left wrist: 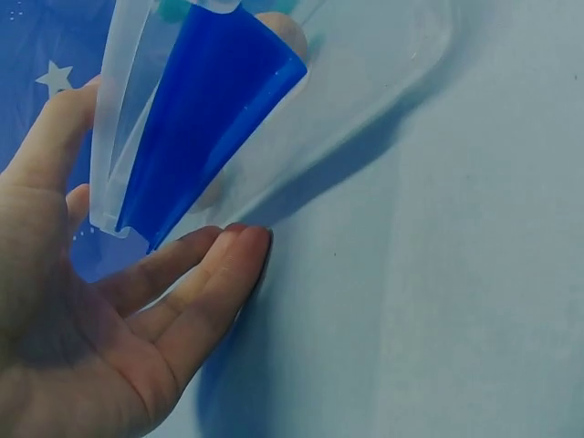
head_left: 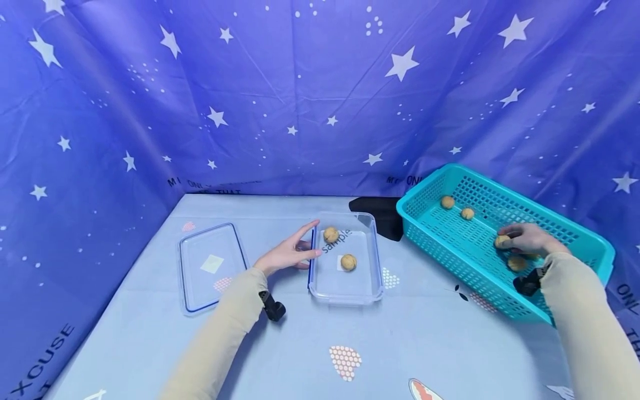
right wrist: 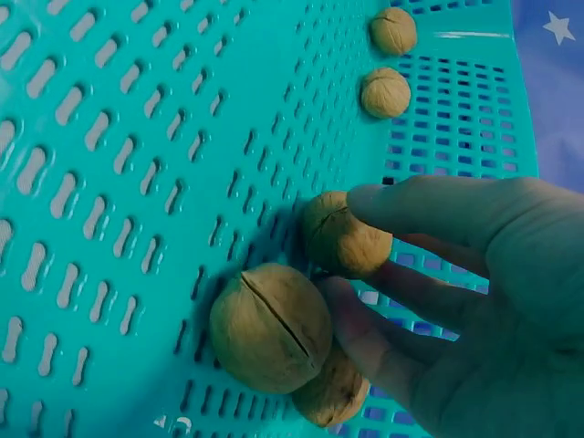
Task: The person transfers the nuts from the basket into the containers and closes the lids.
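Note:
My left hand is at the left side of a clear plastic container, its fairly straight fingers touching the wall by the blue-edged clip flap. Two walnuts, one farther back and one nearer, lie in the container. Over on the right, my right hand reaches into a turquoise basket and pinches a walnut between thumb and fingers. Close beside it in the right wrist view are a large walnut and a partly hidden walnut.
A clear lid with a blue seal lies left of the container. Two more walnuts sit in the far left part of the basket. Behind the table hangs a blue star-printed curtain. A black patch shows between container and basket.

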### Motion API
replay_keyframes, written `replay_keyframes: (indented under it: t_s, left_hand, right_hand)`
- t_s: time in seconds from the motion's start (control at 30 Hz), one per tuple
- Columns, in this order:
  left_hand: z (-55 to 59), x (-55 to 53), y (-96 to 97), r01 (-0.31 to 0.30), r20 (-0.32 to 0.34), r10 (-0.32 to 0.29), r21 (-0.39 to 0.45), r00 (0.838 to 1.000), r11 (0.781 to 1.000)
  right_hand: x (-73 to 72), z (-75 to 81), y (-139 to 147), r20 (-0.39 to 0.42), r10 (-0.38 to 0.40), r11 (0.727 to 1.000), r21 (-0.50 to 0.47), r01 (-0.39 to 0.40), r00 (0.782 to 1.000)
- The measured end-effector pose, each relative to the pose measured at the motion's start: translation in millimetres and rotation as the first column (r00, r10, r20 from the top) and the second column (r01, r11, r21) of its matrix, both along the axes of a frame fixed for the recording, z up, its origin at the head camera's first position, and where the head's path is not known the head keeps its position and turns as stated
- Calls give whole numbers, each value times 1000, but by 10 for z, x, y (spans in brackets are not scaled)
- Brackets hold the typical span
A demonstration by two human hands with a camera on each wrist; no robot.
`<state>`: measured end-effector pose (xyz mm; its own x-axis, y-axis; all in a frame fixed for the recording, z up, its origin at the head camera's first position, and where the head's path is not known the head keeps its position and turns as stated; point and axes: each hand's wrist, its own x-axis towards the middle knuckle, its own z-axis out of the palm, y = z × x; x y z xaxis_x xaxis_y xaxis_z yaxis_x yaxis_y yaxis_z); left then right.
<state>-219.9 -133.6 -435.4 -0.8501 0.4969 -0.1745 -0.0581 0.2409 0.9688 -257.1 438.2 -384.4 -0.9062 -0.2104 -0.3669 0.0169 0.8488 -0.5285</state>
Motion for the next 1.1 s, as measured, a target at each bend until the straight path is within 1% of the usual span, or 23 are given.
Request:
replay_keyframes:
  t_s: [0.13, 0.33, 0.47, 0.6, 0.77, 0.83, 0.93, 1.0, 1.1]
  left_hand:
    - [4, 5, 34, -13, 11, 13, 8, 1000, 1000]
    - [5, 6, 48, -22, 38, 22, 7, 999, 1000]
    - [-12, 0, 53, -16, 34, 15, 13, 999, 1000]
    - [-16, -2, 55, -5, 26, 5, 15, 1000, 1000]
    - [10, 9, 72, -32, 36, 31, 2, 999, 999]
    - [22, 18, 77, -35, 22, 36, -16, 999, 999]
    - [51, 37, 77, -37, -41, 34, -82, 999, 996]
    - [71, 40, 74, -46, -108, 28, -162, 994, 986]
    - [107, 43, 64, -60, -195, 6, -273, 981, 960]
  right_hand:
    - [12, 15, -31, -18, 37, 999, 23, -37, 999]
    - [20, 20, -78, -59, 74, 997, 15, -73, 996]
    - [35, 40, -98, -69, 55, 998, -27, -57, 996]
    - [63, 84, -111, -97, 27, 998, -55, -33, 995]
    - [112, 166, -153, -142, 12, 998, -53, -19, 990]
    - [127, 192, -173, -158, 17, 998, -50, -25, 987]
    - [147, 218, -207, -165, 5, 998, -65, -16, 986]
    - [156, 230, -224, -167, -13, 996, -86, -1, 986]
    - [165, 252, -238, -166, -34, 993, -120, 14, 986]
